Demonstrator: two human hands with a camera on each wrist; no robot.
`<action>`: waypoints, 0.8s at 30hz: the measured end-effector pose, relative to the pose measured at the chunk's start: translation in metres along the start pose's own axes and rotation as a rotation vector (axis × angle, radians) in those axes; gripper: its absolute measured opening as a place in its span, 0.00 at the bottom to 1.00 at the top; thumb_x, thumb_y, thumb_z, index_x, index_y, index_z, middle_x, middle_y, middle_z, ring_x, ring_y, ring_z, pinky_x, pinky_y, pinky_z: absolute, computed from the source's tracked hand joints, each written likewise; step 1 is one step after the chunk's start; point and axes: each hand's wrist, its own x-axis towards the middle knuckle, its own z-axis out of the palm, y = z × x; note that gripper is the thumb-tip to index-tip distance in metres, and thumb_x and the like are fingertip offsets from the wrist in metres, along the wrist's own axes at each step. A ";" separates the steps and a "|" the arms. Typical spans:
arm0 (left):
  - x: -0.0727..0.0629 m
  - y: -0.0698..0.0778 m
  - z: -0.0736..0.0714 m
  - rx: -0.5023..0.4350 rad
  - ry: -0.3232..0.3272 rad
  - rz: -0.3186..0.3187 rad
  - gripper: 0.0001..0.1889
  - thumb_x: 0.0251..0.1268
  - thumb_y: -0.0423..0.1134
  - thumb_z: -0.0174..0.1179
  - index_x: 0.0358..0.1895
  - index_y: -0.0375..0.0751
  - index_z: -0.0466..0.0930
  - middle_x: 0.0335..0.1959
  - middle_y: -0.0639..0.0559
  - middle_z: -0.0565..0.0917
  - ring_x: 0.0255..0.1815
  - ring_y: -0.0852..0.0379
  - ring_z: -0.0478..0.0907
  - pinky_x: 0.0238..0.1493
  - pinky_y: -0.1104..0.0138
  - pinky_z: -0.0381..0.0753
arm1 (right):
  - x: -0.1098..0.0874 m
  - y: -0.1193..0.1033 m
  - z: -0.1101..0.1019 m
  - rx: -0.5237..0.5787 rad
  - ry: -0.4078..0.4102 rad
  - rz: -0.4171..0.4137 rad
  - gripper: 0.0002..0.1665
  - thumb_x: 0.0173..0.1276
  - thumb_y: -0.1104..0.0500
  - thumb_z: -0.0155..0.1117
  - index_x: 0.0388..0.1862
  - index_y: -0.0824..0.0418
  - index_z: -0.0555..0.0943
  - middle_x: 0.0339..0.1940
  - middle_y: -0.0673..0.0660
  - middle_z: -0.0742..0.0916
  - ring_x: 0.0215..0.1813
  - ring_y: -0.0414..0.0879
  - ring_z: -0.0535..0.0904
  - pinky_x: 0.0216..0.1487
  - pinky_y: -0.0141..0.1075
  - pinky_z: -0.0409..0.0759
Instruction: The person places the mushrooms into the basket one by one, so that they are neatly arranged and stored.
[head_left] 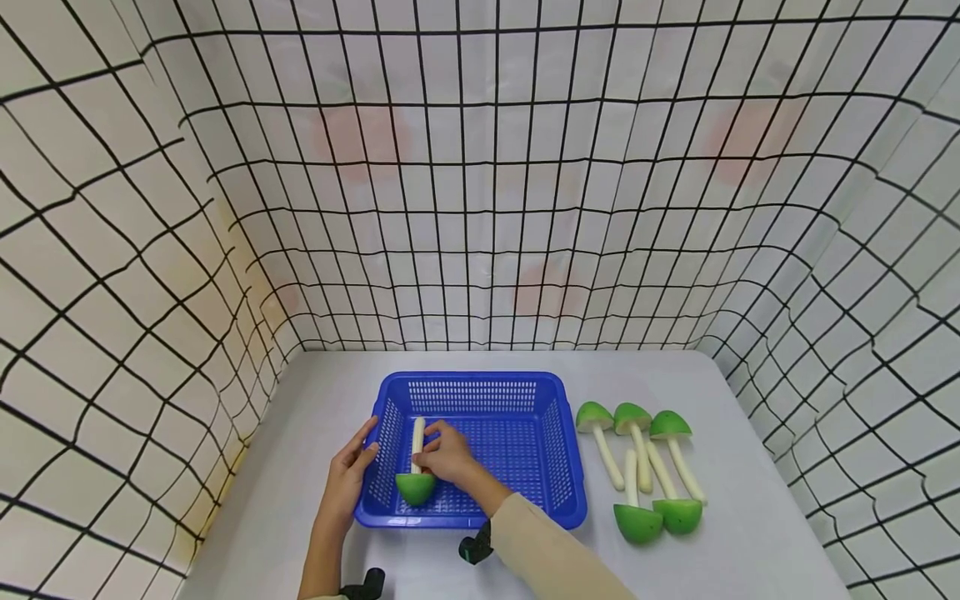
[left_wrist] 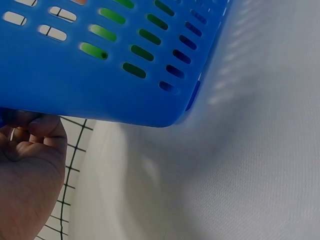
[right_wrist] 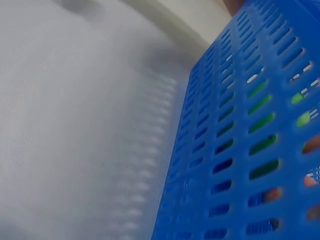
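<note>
A blue plastic basket (head_left: 472, 522) with slotted walls stands on the white table. Inside its left part lies a toy mushroom (head_left: 416, 490), with a green half-round cap toward the front and a pale stem pointing back. My right hand (head_left: 450, 457) reaches in over the front rim and pinches the stem from the right. At the basket's left rim my left hand (head_left: 347, 477) grips the edge; in the left wrist view this hand (left_wrist: 32, 175) has its fingers bent at the rim. Through the wall slots in the right wrist view, green of the mushroom (right_wrist: 261, 122) shows in part.
Several similar green-capped mushrooms (head_left: 637, 525) lie on the table (head_left: 750, 533) right of the basket, stems pointing different ways. A black wire grid (head_left: 480, 212) with white sheeting behind encloses the back and sides. A dark wrist device (head_left: 476, 546) sits close to the basket's front.
</note>
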 end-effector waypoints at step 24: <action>0.003 0.001 -0.001 -0.008 -0.012 0.014 0.25 0.82 0.44 0.53 0.78 0.57 0.67 0.83 0.48 0.60 0.80 0.36 0.61 0.74 0.44 0.65 | -0.002 -0.002 -0.003 -0.113 0.037 0.021 0.23 0.65 0.57 0.75 0.55 0.66 0.80 0.42 0.60 0.90 0.41 0.49 0.86 0.41 0.41 0.84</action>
